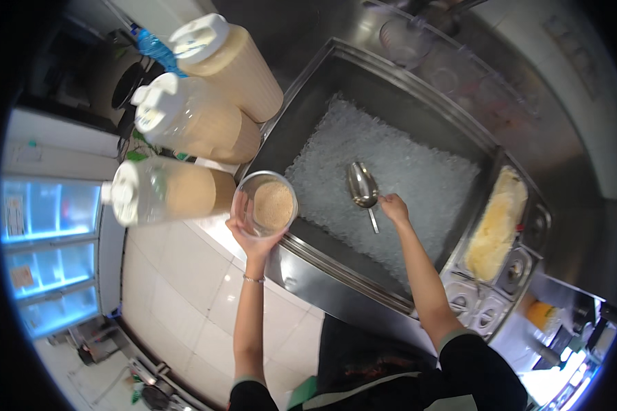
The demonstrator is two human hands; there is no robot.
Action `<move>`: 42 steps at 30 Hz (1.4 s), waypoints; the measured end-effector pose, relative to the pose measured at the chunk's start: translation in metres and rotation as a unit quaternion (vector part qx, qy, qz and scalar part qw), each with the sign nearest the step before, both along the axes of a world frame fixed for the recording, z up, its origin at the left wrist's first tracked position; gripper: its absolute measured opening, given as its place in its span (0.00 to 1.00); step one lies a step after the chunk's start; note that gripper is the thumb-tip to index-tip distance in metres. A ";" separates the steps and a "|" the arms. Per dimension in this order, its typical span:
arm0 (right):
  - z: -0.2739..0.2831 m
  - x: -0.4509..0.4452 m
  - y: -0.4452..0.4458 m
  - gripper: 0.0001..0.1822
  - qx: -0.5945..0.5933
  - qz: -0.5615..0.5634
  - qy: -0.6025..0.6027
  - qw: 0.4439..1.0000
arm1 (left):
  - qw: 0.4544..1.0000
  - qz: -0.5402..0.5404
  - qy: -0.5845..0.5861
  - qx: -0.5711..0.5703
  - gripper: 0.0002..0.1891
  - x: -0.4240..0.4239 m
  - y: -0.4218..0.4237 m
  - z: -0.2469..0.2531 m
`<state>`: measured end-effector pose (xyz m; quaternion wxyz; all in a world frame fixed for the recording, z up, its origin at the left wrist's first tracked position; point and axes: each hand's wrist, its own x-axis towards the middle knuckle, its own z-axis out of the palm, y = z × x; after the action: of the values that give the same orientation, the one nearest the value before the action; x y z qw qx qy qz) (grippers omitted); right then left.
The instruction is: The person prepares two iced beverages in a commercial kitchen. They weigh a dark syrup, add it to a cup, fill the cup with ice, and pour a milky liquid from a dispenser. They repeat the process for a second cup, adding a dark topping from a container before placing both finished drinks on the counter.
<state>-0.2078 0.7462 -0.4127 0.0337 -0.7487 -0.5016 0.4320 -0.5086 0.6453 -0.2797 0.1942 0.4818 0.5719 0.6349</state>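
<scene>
My left hand (252, 231) holds a clear cup (247, 187) part filled with a light brown, frothy drink, over the near left edge of a steel ice bin. Crushed or small-cube ice (329, 149) lies in the bin. On the ice rests a metal ice scoop (363, 186), its handle pointing towards me. My right hand (394, 208) is just right of the scoop, near where bowl and handle meet, fingers bent. Whether the fingers touch the scoop is unclear.
Three clear jugs with white lids and brown drink (236, 67), (205, 123), (185, 190) stand left of the bin. At right are a tray of yellow food (496, 226) and lidded steel containers (486, 316). The bin's raised metal rim (349, 275) runs before me.
</scene>
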 end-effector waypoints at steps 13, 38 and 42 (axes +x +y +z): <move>-0.120 -0.007 0.055 0.22 -0.033 0.008 -0.315 0.948 | 0.993 -0.019 -0.017 -0.117 0.45 -0.034 0.004 -0.029; 0.116 0.024 -0.028 0.10 0.263 0.182 -0.131 0.938 | 0.993 -0.025 0.032 -0.114 0.38 -0.015 0.011 -0.015; 0.238 0.033 -0.020 0.08 0.334 0.190 -0.200 0.901 | 0.989 -0.065 0.099 -0.090 0.36 0.028 0.005 0.004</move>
<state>-0.1746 0.7263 -0.1751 0.0983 -0.6547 -0.7454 0.0785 -0.4807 0.6507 -0.2760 0.2196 0.5589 0.6108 0.5160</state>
